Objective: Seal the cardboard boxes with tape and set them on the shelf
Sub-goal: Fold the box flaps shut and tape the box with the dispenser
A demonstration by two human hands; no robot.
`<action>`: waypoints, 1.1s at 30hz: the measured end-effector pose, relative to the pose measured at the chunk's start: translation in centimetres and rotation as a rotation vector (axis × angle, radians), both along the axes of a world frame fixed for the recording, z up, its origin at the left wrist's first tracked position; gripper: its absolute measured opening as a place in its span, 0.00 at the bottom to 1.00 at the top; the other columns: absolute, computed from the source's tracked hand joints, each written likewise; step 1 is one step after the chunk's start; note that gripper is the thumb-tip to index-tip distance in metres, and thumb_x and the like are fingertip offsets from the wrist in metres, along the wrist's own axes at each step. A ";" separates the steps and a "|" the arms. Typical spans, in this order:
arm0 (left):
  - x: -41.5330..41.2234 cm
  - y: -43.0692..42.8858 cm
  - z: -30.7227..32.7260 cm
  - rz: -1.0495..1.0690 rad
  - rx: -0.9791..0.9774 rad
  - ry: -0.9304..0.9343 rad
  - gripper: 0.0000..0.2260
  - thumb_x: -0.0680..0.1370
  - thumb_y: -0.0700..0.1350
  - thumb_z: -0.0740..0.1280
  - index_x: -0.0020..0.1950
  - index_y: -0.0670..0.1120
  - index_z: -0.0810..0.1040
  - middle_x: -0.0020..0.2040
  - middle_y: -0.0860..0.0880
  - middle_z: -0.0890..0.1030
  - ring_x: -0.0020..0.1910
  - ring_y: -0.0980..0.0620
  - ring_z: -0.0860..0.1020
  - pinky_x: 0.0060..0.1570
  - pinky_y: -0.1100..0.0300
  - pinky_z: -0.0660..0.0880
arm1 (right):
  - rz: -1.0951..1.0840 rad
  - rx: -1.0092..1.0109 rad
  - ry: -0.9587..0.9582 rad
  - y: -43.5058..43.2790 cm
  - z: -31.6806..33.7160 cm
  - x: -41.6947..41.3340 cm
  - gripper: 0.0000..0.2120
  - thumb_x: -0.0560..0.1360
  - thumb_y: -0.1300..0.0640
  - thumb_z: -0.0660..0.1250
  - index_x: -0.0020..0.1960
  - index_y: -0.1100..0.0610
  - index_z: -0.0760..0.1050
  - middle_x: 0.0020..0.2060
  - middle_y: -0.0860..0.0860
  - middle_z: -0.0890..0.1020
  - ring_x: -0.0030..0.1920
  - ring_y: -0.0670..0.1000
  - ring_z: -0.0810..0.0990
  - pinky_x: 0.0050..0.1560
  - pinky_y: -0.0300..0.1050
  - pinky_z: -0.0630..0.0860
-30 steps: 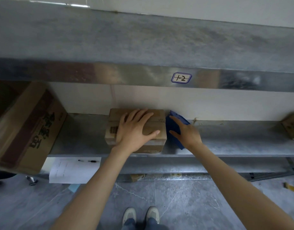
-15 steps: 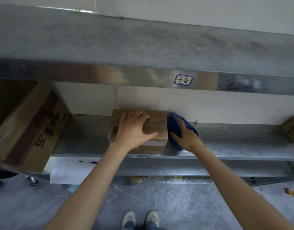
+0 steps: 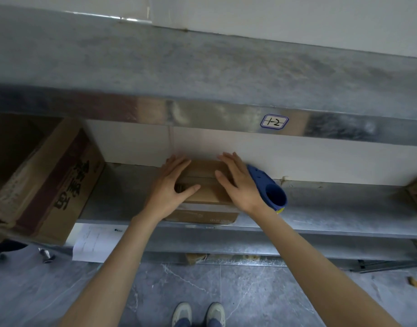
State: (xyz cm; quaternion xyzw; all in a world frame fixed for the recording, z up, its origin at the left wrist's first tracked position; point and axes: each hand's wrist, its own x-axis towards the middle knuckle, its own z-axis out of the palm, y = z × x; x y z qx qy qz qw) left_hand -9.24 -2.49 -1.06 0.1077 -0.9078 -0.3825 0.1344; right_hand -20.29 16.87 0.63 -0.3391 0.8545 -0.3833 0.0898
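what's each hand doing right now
left hand: open, fingers flat on the cardboard box
right hand: open, flat on the same box, blue tape dispenser not held

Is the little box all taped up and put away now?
Nearly. The small box already sits on the shelf, with a pale strip like tape across its front. The left hand and right hand rest flat on its top. The blue tape dispenser lies beside it. Left to do: just letting go.

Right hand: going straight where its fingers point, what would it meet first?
Probably the white wall behind the box; the right hand lies flat on it, fingertips near its back edge.
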 end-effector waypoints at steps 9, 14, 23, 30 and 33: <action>-0.1 -0.2 -1.3 0.017 -0.033 0.077 0.34 0.73 0.66 0.67 0.75 0.51 0.70 0.76 0.55 0.66 0.77 0.59 0.54 0.76 0.59 0.48 | 0.010 -0.082 -0.062 0.1 -1.4 0.0 0.22 0.82 0.41 0.54 0.74 0.42 0.66 0.76 0.41 0.63 0.78 0.42 0.48 0.78 0.49 0.45; 0.0 -1.0 -1.8 -0.171 -0.440 0.135 0.29 0.81 0.66 0.52 0.76 0.50 0.69 0.77 0.54 0.66 0.79 0.51 0.54 0.78 0.43 0.48 | 0.302 0.326 0.342 0.7 -0.8 -0.5 0.25 0.81 0.35 0.39 0.77 0.34 0.52 0.79 0.41 0.55 0.79 0.49 0.41 0.75 0.58 0.31; -0.2 -0.3 -1.7 -0.033 -0.133 0.111 0.29 0.77 0.64 0.60 0.73 0.51 0.72 0.74 0.60 0.66 0.76 0.58 0.57 0.75 0.65 0.47 | 0.131 0.133 0.139 0.4 -1.3 -0.5 0.29 0.79 0.34 0.45 0.78 0.42 0.58 0.78 0.42 0.59 0.79 0.44 0.46 0.78 0.55 0.43; -0.4 0.1 -1.3 0.077 0.236 0.134 0.23 0.76 0.47 0.73 0.71 0.51 0.75 0.74 0.57 0.70 0.76 0.60 0.58 0.74 0.62 0.53 | -0.086 -0.278 -0.274 -0.1 -1.6 0.2 0.19 0.82 0.50 0.61 0.73 0.47 0.69 0.76 0.40 0.62 0.77 0.38 0.52 0.74 0.38 0.53; -0.4 0.1 -1.2 0.088 0.309 0.153 0.24 0.75 0.44 0.74 0.71 0.51 0.75 0.75 0.55 0.68 0.78 0.59 0.57 0.75 0.59 0.55 | -0.187 -0.419 -0.462 0.0 -1.6 0.6 0.21 0.82 0.51 0.60 0.74 0.45 0.66 0.76 0.38 0.61 0.74 0.37 0.58 0.70 0.34 0.58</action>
